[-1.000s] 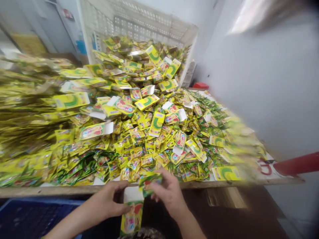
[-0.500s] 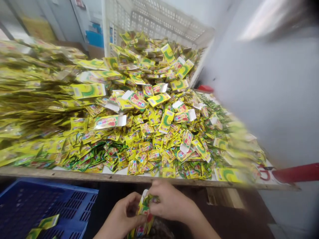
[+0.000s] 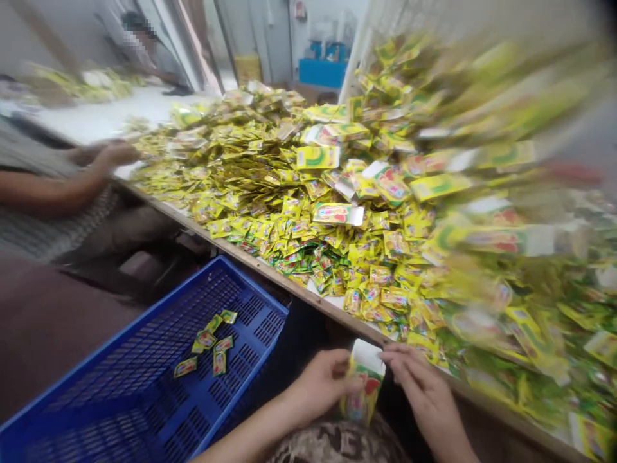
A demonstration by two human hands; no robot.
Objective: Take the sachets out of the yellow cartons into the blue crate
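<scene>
Grasped between the thumb and fingers of the left hand [image 3: 318,386], we find a small flat cardboard carton [image 3: 368,388], yellow and green with a red motif and a white flap at its upper end. We note the right hand [image 3: 424,389] at the carton's upper right edge, fingertips close against the white flap; whether they pinch it or merely touch it, we cannot tell. We place the carton on the near side of the table's worn wooden edge [image 3: 263,265], flap end uppermost and slightly tilted, above brown patterned fabric [image 3: 337,444] with dark lettering. Beyond the edge we record a broad heap of glossy yellow and green sachets [image 3: 289,238], with printed yellow cartons with white flaps [image 3: 332,213] lying among them; its right portion is blurred. Left of the hands, below the tabletop, we see a blue perforated plastic crate [image 3: 245,360], and on its floor several small yellow and green packets [image 3: 220,361] lie loosely grouped. At far left we observe a co-worker's hand [image 3: 113,156] near the heap's outer end, its details blurred. At the back we list a bright blue box [image 3: 322,72].
</scene>
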